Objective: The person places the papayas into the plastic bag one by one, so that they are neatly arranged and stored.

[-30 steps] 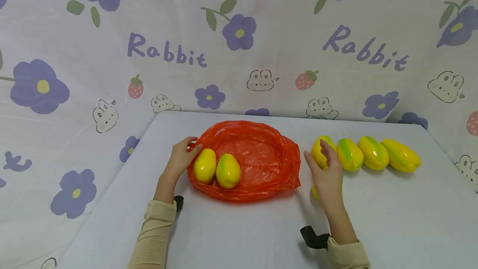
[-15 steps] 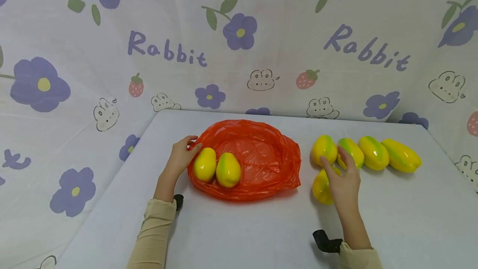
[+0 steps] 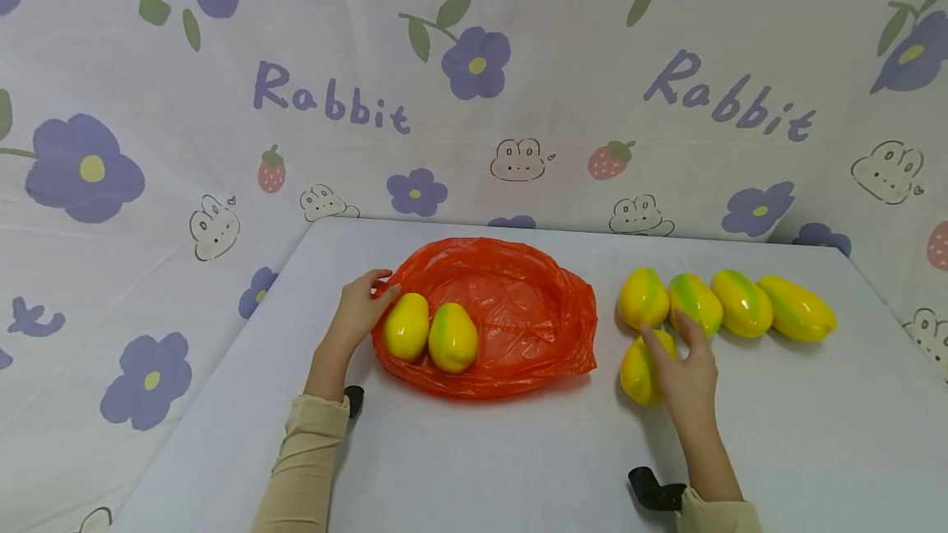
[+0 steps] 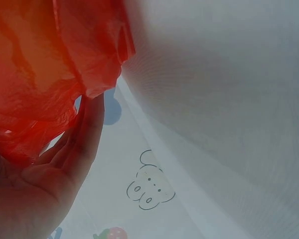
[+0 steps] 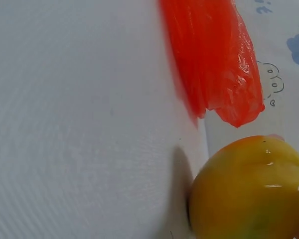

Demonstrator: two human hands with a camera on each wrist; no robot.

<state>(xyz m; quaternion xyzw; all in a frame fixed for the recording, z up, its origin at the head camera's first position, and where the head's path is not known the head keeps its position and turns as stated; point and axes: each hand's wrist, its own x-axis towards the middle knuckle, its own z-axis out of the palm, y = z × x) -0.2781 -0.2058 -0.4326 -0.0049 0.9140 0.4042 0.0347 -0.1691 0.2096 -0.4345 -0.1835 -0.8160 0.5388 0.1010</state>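
Note:
A red plastic bag [image 3: 511, 311] lies spread with its mouth up, and two glossy yellow mango-like fruits [image 3: 453, 338] sit in its left part. My left hand [image 3: 359, 307] holds the bag's left rim; in the left wrist view the red film lies between the thumb side and fingers [image 4: 87, 134]. To the right, my right hand [image 3: 689, 377] is beside the nearest yellow fruit [image 3: 638, 373], thumb and fingers spread. In the right wrist view that fruit [image 5: 249, 191] is close, with bits of fingers at the right edge; contact cannot be told.
Several more yellow fruits with green stripes [image 3: 741, 303] stand in a row behind the right hand. All lie on a white table [image 3: 474, 467]. A patterned cloth [image 3: 563, 72] hangs behind it. Black mounts [image 3: 655, 490] are on the wrists.
My right hand has moved right, away from the bag, then slightly down to the nearest fruit, uncovering the fruits it had hidden. The left hand and bag have stayed put.

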